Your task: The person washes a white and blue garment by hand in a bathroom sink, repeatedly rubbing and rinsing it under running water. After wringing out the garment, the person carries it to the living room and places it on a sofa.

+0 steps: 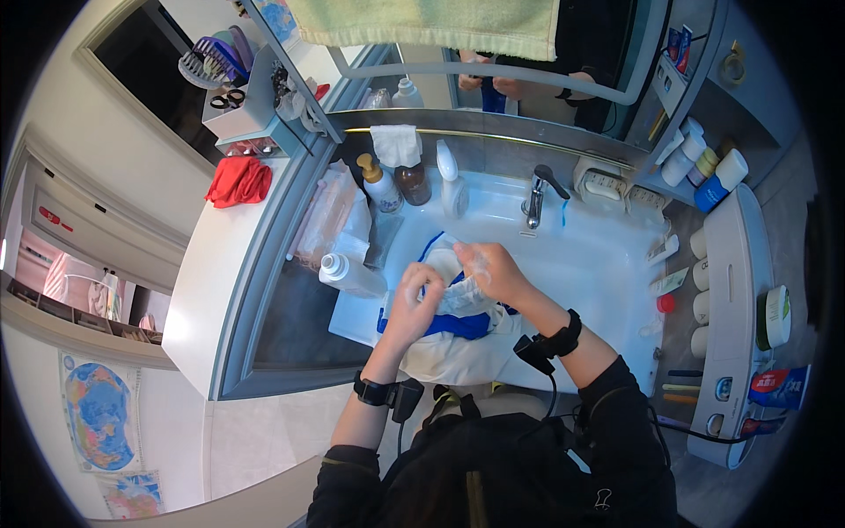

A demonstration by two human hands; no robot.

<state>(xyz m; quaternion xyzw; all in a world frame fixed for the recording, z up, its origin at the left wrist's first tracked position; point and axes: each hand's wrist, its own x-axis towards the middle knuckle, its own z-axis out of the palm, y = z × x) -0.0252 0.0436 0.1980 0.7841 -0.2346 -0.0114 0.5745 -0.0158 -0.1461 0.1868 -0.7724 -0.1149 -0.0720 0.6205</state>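
Both hands [458,286] clenched, gripping white-blue cloth [458,321]

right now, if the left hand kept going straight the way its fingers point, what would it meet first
Probably the right hand. The left hand points up and to the right across the white and blue cloth that both hands grip over the white sink, though depth is hard to judge.

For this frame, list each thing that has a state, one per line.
left hand: gripping the white and blue cloth
right hand: gripping the same cloth
white and blue cloth: bunched up, held over the sink
faucet: no water visible
red cloth: crumpled on the counter
green towel: hanging on the rail
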